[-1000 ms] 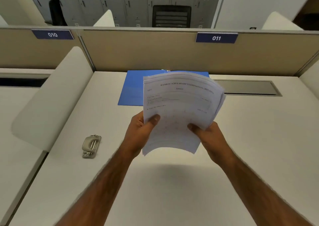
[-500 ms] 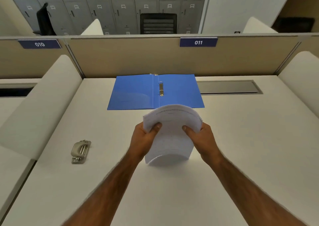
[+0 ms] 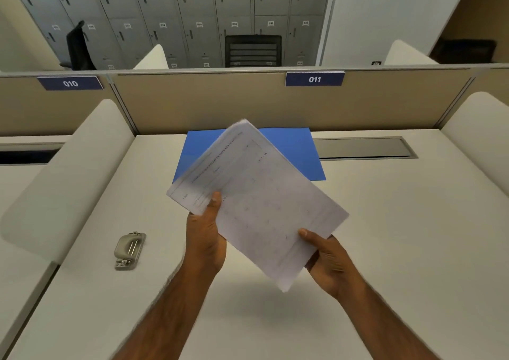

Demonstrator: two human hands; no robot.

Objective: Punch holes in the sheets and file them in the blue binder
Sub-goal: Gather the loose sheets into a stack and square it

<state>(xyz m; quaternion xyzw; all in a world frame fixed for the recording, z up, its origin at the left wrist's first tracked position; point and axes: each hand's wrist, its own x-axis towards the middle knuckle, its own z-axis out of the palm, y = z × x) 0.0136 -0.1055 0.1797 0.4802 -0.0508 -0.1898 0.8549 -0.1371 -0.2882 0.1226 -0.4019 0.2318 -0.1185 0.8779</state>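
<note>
Head view: left hand [image 3: 206, 238] and right hand [image 3: 327, 260] each pinch opposite edges of the thin white printed paper stack [image 3: 261, 202], held tilted above the white desk [image 3: 399, 222], near the flat blue plastic binder [image 3: 297, 150]. Stack likely light, floppy, slippery; support both edges firmly.

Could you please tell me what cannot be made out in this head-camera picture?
Head view: the middle of the blue binder is hidden behind the sheets.
Head view: the print on the sheets is blurred by motion, and whether holes are punched cannot be told.
Head view: the sheets cover the fingers of the left hand and right hand; only the thumbs show.
</note>
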